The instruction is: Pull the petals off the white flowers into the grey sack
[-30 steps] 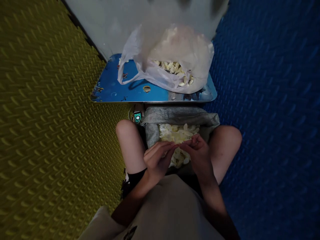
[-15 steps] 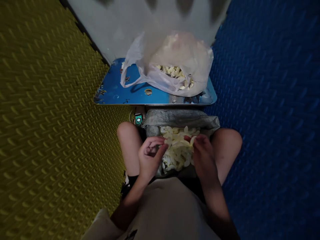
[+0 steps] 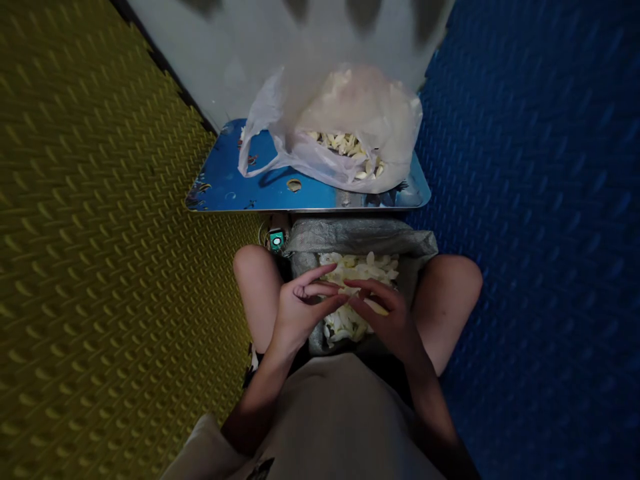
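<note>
My left hand [image 3: 305, 305] is over the grey sack, its thumb and a finger pinched around something pale and thin while the index finger stretches forward. Close against it, my right hand [image 3: 387, 313] has its thumb and index fingertips at the same spot. A yellowish oval piece [image 3: 379, 307] shows under the right hand's curled fingers. Beneath both hands lies a heap of pale, petal-like pieces [image 3: 347, 327] in the open grey woven sack [image 3: 365, 233] between my legs. The fingertips partly hide what lies between them.
Ahead stands a low blue table [image 3: 220, 187] with a printed sea picture. A translucent plastic bag [image 3: 380, 120] on it holds more pale oval pieces [image 3: 343, 142]. A device with a lit green screen [image 3: 277, 240] is near my left knee. Yellow matting [image 3: 100, 267] and blue matting [image 3: 540, 267] flank me.
My hands have come together from apart over the heap, fingertips now meeting. The left index finger has straightened. The right hand's oval piece has shifted from its fingertips to beneath its fingers.
</note>
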`<control>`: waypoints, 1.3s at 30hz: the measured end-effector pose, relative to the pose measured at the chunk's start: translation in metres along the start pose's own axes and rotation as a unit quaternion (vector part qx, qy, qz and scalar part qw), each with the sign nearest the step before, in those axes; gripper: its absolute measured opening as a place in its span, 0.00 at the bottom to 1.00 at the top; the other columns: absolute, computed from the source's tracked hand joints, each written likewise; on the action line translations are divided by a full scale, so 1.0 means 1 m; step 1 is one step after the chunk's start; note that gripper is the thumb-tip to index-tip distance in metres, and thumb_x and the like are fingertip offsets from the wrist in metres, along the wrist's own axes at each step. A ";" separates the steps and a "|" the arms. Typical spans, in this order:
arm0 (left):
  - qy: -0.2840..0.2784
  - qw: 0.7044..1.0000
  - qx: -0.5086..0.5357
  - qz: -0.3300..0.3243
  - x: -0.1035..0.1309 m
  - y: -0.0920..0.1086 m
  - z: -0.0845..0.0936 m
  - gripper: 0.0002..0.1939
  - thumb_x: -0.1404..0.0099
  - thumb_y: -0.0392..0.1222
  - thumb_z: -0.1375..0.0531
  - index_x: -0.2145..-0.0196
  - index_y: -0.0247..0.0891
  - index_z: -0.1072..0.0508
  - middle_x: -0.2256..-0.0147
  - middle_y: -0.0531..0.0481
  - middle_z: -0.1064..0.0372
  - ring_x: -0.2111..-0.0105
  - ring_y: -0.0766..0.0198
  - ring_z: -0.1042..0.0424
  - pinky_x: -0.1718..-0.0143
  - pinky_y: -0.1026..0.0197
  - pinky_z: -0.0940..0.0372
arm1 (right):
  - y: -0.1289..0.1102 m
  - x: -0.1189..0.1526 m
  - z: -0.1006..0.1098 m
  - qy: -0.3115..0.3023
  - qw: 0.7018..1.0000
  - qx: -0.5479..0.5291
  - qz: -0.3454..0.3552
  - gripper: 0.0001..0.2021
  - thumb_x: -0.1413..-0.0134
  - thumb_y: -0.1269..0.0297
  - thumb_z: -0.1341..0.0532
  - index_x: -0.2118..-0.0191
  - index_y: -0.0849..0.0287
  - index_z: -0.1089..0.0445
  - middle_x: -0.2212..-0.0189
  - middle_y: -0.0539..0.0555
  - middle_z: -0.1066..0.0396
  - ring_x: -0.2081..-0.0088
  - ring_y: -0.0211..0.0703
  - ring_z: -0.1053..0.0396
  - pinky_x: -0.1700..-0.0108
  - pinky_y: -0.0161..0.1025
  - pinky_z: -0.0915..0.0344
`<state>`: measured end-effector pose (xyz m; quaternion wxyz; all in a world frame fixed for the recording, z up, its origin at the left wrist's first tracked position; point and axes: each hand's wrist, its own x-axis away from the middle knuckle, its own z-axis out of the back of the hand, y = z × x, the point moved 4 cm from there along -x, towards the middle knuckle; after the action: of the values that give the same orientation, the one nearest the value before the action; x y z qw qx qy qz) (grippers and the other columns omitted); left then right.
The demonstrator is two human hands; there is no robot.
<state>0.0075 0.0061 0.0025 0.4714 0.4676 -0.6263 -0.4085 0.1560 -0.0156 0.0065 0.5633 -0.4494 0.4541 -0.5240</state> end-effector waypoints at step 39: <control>0.033 0.996 0.067 0.046 -0.004 -0.003 0.006 0.14 0.57 0.36 0.29 0.69 0.34 0.22 0.77 0.51 0.25 0.78 0.70 0.28 0.72 0.70 0.33 | 0.024 0.011 0.024 0.206 0.966 -0.063 -0.140 0.09 0.55 0.57 0.35 0.73 0.58 0.26 0.71 0.53 0.23 0.72 0.43 0.30 0.74 0.37 0.37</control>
<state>0.0026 0.0098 -0.0027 0.4778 0.4822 -0.6568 -0.3283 0.1841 -0.0248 -0.0136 0.3490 -0.4257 0.5247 -0.6494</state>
